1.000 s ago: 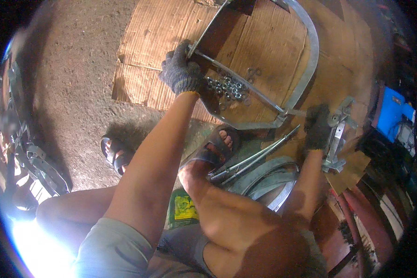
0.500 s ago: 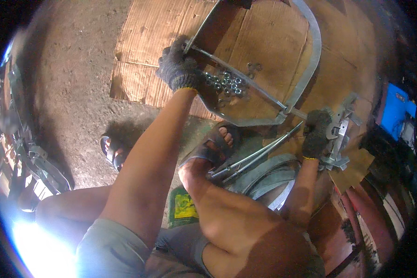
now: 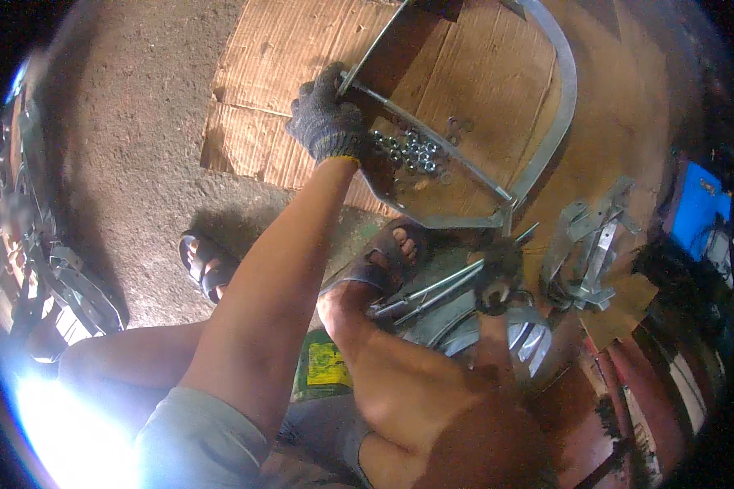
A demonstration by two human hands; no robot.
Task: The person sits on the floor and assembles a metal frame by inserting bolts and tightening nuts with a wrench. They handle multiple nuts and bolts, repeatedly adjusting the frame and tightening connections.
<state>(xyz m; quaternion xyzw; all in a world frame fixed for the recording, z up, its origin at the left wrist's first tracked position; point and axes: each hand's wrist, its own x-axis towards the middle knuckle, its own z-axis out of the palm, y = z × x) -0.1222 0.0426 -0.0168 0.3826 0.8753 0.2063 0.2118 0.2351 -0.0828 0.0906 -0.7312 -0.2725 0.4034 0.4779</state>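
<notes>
My left hand (image 3: 328, 118), in a grey knit glove, is closed around the edge of a galvanised metal frame (image 3: 564, 90) at the upper-left end of a threaded rod (image 3: 432, 138). The rod spans the frame to its lower-right corner. My right hand (image 3: 497, 273), in a dark glove and slightly blurred, is closed on a wrench (image 3: 507, 222). One end of the wrench meets the rod's end outside that corner; its other, open-jawed end shows near my wrist. A pile of nuts (image 3: 416, 153) lies on the cardboard under the frame.
Cardboard sheets (image 3: 257, 77) cover the floor. Loose rods (image 3: 432, 289) and curved metal strips (image 3: 453, 322) lie beside my right foot. Metal brackets (image 3: 599, 244) sit at the right, with a blue object (image 3: 697, 204) beyond. More metal parts (image 3: 77, 285) are heaped at far left.
My right hand has swung left and toward me with the wrench, turning it about the rod's end. My left hand still grips the frame, which appears slightly further right in view.
</notes>
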